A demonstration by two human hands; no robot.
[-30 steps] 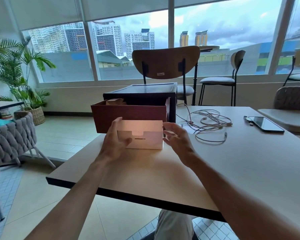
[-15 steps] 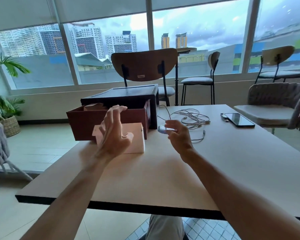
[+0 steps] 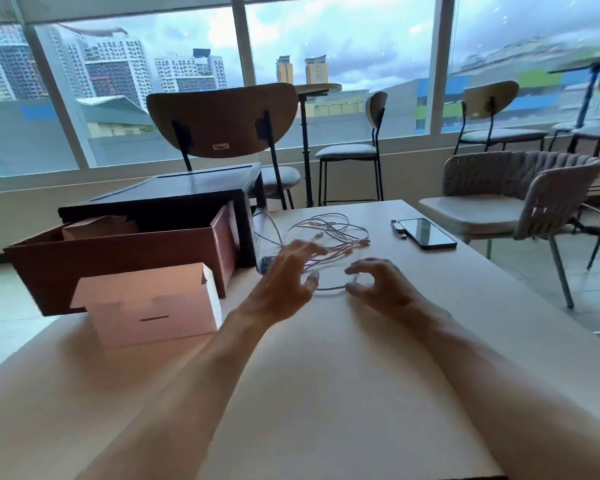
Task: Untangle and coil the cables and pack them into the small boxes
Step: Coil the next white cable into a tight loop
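Note:
A tangle of thin white cables [image 3: 329, 233] lies on the pale table [image 3: 326, 375], right of the boxes. My left hand [image 3: 284, 282] hovers over the near side of the tangle with its fingers spread and holds nothing. My right hand [image 3: 381, 285] is beside it, fingers curved over the nearest cable loop; thumb and forefinger stand apart around the loop without pinching it. A small white box [image 3: 153, 306] stands with its lid up at the left, apart from both hands. Behind it, an open brown box [image 3: 118, 258] holds another small box [image 3: 97, 226].
A dark box [image 3: 187, 192] stands behind the brown one. A phone [image 3: 426, 233] and a small plug [image 3: 398, 230] lie at the table's far right. A wooden chair [image 3: 222, 123] stands across the table and a woven chair [image 3: 520, 199] beside it on the right.
Both hands left the small white box and moved right to the cable tangle. The view swung right and closer, so the boxes now sit at the left.

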